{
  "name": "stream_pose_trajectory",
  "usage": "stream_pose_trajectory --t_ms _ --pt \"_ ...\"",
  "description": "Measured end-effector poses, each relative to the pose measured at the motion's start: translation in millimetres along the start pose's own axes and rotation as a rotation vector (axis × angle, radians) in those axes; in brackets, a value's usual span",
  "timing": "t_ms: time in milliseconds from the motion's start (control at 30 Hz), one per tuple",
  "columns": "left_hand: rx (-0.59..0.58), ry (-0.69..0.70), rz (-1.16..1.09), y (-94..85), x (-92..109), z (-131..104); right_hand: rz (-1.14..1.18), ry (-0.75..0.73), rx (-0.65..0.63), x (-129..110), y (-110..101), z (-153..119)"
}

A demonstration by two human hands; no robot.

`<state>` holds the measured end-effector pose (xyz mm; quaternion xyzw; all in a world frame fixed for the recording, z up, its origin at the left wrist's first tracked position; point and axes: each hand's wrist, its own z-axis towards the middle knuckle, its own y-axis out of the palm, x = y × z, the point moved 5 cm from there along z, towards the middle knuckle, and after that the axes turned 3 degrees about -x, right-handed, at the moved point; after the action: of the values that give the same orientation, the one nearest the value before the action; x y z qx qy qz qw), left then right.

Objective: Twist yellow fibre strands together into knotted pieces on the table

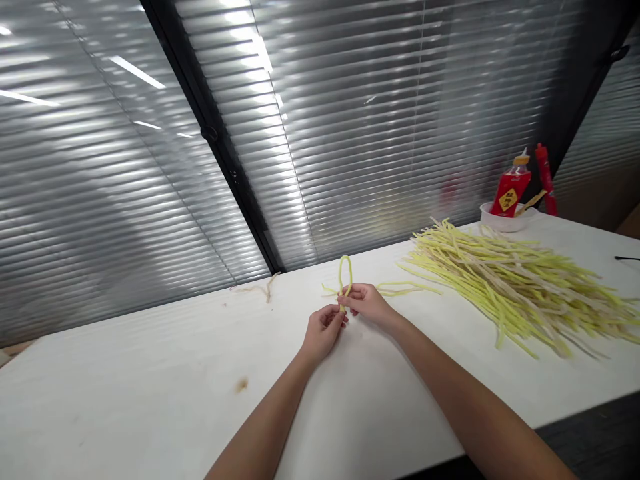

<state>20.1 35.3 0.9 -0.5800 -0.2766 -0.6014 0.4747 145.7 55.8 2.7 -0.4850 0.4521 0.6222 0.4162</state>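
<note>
Pinching closed, your left hand point(321, 331) and right hand point(369, 303) hold a looped stem point(351, 270). Toward the table's right edge point(600, 235), the pile point(510, 280) lies unlooped.

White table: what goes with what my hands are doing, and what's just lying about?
In use:
looped yellow strand, in the left hand and right hand
pile of yellow and beige strands, probably

Lying about, it seems:
beige scrap
red-labelled bottle, in the white bowl
slim red bottle

Base of the yellow-green loop point(345, 257) hidden by the hands point(323, 330) point(367, 301)
</note>
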Motion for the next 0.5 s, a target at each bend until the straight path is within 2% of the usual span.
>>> stream_pose_trajectory --t_ms 300,500 --pt "-0.021 -0.038 -0.142 -4.4 -4.0 2.4 -0.17 0.003 -0.079 2.0 1.0 -1.8" --pt "-0.107 -0.113 -0.291 -3.0 0.0 2.2 -0.161 -0.014 -0.219 -5.5 9.0 -6.2"
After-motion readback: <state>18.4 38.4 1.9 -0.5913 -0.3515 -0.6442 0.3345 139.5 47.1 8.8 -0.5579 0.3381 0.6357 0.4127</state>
